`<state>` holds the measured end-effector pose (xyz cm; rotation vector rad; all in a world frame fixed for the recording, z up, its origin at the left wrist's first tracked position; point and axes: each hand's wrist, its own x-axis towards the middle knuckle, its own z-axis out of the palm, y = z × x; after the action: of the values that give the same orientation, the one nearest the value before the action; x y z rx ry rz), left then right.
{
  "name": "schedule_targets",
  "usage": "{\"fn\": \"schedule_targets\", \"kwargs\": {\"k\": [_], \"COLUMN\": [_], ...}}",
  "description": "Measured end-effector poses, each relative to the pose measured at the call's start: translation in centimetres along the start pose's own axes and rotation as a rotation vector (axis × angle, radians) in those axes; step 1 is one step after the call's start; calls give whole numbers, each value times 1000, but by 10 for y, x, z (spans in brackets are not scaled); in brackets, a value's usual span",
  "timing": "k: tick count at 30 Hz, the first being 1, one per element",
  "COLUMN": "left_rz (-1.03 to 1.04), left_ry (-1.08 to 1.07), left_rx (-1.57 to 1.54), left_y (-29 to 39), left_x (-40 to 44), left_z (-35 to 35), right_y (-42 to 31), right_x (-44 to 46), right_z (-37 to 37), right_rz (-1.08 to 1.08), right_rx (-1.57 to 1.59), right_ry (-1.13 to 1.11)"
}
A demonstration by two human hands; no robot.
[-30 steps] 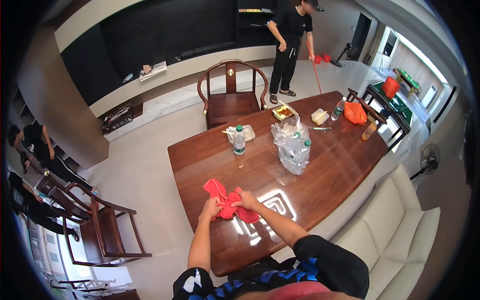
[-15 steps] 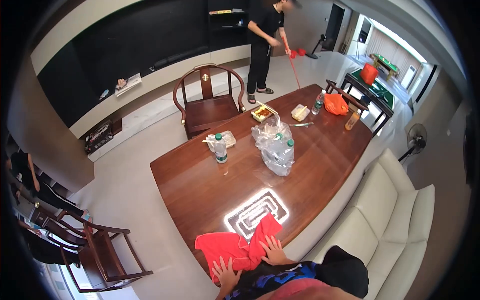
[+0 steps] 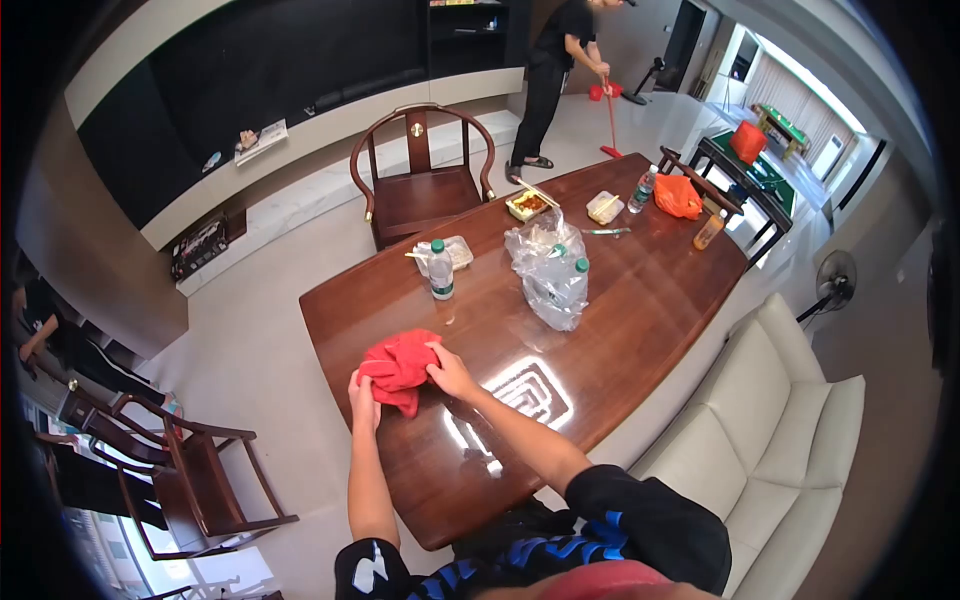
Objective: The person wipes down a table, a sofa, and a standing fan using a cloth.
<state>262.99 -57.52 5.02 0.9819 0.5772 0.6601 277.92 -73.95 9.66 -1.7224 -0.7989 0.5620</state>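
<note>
A bunched red cloth (image 3: 400, 364) is held between my two hands over the left part of the wooden table (image 3: 640, 310). My left hand (image 3: 364, 398) grips its left edge. On its right side, the fingers of my right hand (image 3: 447, 370) are closed on the fabric. Just beyond the cloth stands a clear water bottle (image 3: 441, 272) with a green cap, beside a plastic food container (image 3: 459, 252). Farther right, a clear plastic bag (image 3: 553, 290) holds green-capped bottles.
Open food boxes (image 3: 528, 207), an orange bag (image 3: 678, 197) and an orange drink bottle (image 3: 709, 231) lie toward the far end. A wooden armchair (image 3: 421, 195) stands behind the table, a pale sofa (image 3: 770, 430) at right. Another person (image 3: 550, 90) sweeps with a red broom (image 3: 611, 140).
The red cloth, spread flat at the near edge before, is now bunched up and moved forward and left in both hands. The person at the back has shifted right with the broom.
</note>
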Motion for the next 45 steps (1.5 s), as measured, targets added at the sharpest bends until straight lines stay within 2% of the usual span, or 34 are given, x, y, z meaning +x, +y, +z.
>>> {"fn": "schedule_targets", "kwargs": {"k": [1, 3, 5, 6, 7, 8, 9, 11, 13, 14, 17, 20, 21, 23, 24, 25, 26, 27, 28, 31, 33, 34, 35, 36, 37, 39, 42, 45], "left_rz": [-49, -163, -387, -347, -258, -151, -191, -171, -193, -515, -467, -323, -294, -357, -298, -231, -59, 87, 224, 253, 379, 327, 274, 206, 129, 106, 51, 77], "left_ry": [-66, -75, -29, -52, 50, 159, 159, -11, -98, -182, 2, 200, 253, 222, 144, 66, 58, 46, 32, -114, -332, -388, -441, -318, -204, -107, 5, 62], "left_rx": [-181, -392, -532, -388, 253, 885, 807, 966, 1156, 1332, 1452, 1369, 1323, 1346, 1238, 1124, 1011, 901, 781, 913, 1080, 1138, 1192, 1137, 1083, 1134, 1189, 1208], "left_y": [22, 10, -23, -53, -90, -125, -139, -149, -120, -91, -117, -104, -109, -103, -95, -87, -76, -64, -55, -20, -48, -59, -73, -92, -105, -110, -113, -121], "left_x": [-18, -69, -135, -173, -220, -262, -292, -315, -312, -289, -235, -177, -152, -100, -82, -63, -56, -67, -82, -157, -205, -232, -260, -282, -298, -307, -311, -295], "left_z": [7, 18, 20, 14, -3, -16, -12, -5, 23, 44, 43, 48, 41, 33, 21, 19, 23, 23, 24, 41, 22, 8, -3, -15, -23, -13, 2, -5], "right_y": [6, 26, 29, 59, 43, 53, 74, 61, 78, 85, 80, 92, 89, 80, 77, 82, 86, 81, 80, 30, 25, 67, 106, 143, 126, 51, 59, 64], "right_x": [-17, -65, -134, -171, -207, -235, -268, -294, -289, -276, -235, -173, -149, -90, -63, -39, -19, -18, -25, -90, -147, -170, -191, -210, -215, -221, -231, -251], "right_z": [-1, -7, -22, -21, -23, -26, -20, -14, -6, 2, 19, 38, 43, 56, 58, 52, 48, 46, 39, -17, -40, -41, -41, -28, -22, 2, 38, 39], "right_rz": [-73, -237, 47, 58, -19, -61, -19, 51, 23, -3, 49, -3, 43, 154, 221, 146, 73, 20, -20, -123, -134, -47, 146, 352, 396, 479, 201, 75], "right_rx": [-3, -7, 29, -60, 41, -174, -308, -669, -739, -777, -851, -807, -777, -700, -655, -518, -378, -230, -263, -432, -589, -633, -650, -665, -700, -777, -954, -1031], "right_ry": [0, 11, -170, -194, -142, -215, -258, -472, -472, -459, -421, -320, -317, -300, -282, -211, -143, -84, -113, -132, -58, -82, -158, -62, -36, 6, -91, -202]}}
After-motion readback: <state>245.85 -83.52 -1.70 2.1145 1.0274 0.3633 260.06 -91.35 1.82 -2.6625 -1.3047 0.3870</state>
